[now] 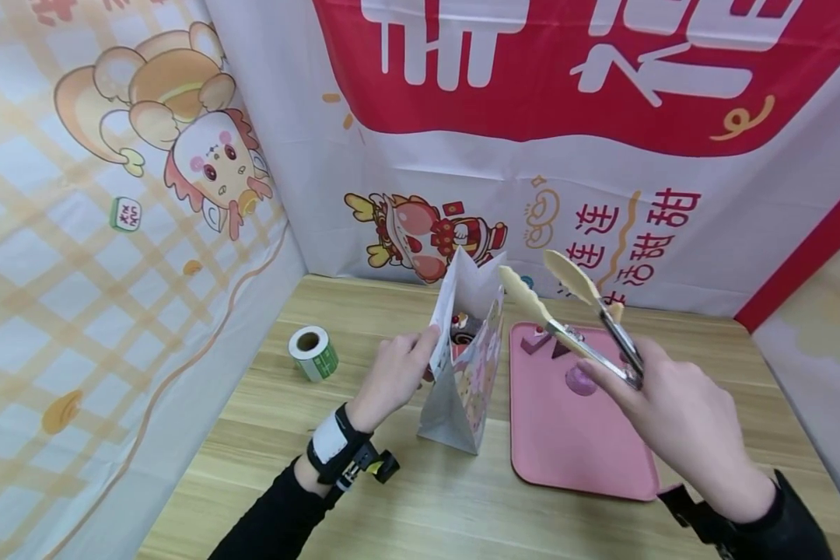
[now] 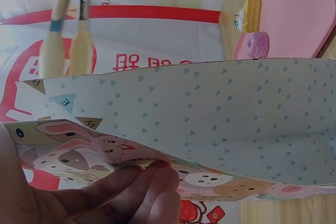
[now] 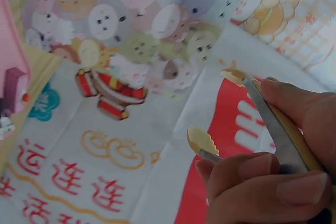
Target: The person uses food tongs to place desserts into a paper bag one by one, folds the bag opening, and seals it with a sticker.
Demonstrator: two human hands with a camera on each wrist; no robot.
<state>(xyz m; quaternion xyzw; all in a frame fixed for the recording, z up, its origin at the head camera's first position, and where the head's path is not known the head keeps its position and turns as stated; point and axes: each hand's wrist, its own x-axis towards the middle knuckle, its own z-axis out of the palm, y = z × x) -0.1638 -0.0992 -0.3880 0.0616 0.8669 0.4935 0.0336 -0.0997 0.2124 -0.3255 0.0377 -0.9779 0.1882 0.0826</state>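
Our left hand (image 1: 395,369) pinched the upper edge of the paper bag (image 1: 481,373), upright left of the pink tray (image 1: 581,455). Our right hand (image 1: 693,412) curled round the tongs (image 1: 582,348), tips parted, nothing between. We judged it best to hold the bag's mouth wide and the tips clear of its rim. Counted: one bag, one tray, one tongs, one label roll (image 1: 315,358), one purple cake (image 1: 579,381), one yellow cake (image 2: 252,14); other pieces partly hidden, total uncertain.

Smooth paper bag (image 1: 455,412) on a wood-grain tabletop (image 1: 252,498)
Right of the bag, shiny metal tongs (image 1: 588,351) and a smooth, plastic-looking tray (image 1: 581,451); behind the bag, a creased cloth backdrop (image 1: 406,165).
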